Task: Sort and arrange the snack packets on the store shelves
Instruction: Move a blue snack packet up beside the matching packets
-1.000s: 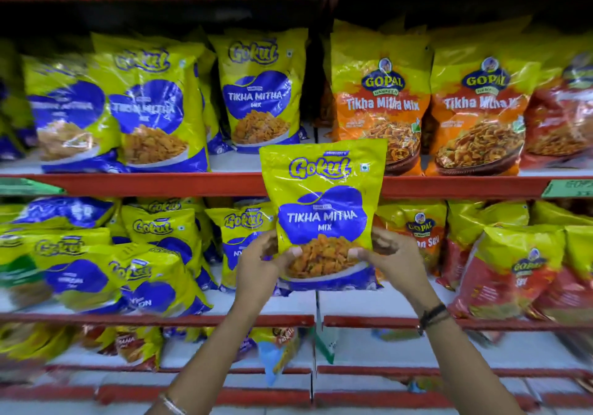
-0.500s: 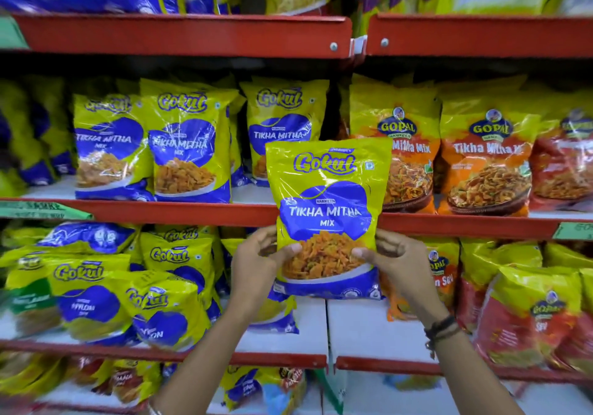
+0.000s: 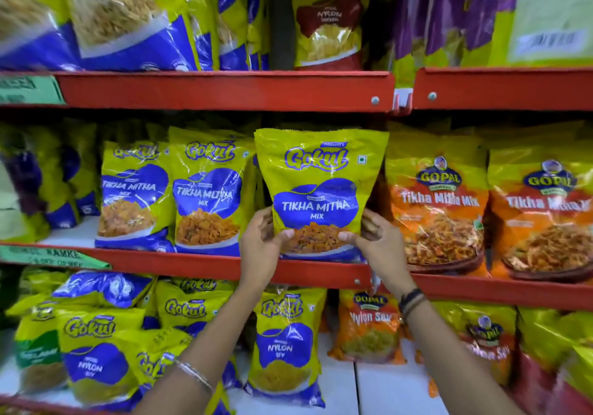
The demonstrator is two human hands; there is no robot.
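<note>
Packet between both hands' fingers.

The top-row packets are cut off by the upper edge. The far-left packets blur past reading, as does the green shelf label. The hands' fingers disappear behind the held Gokul packet.

The red middle shelf runs just below the hands. On it, left of the hands, stand yellow-blue Gokul packets, upright in a row. Right of the hands stand orange Gopal packets. The top shelf, above the hands, carries blue packets. The bottom shelf, under the arms, has Nylon Sev packets.
</note>
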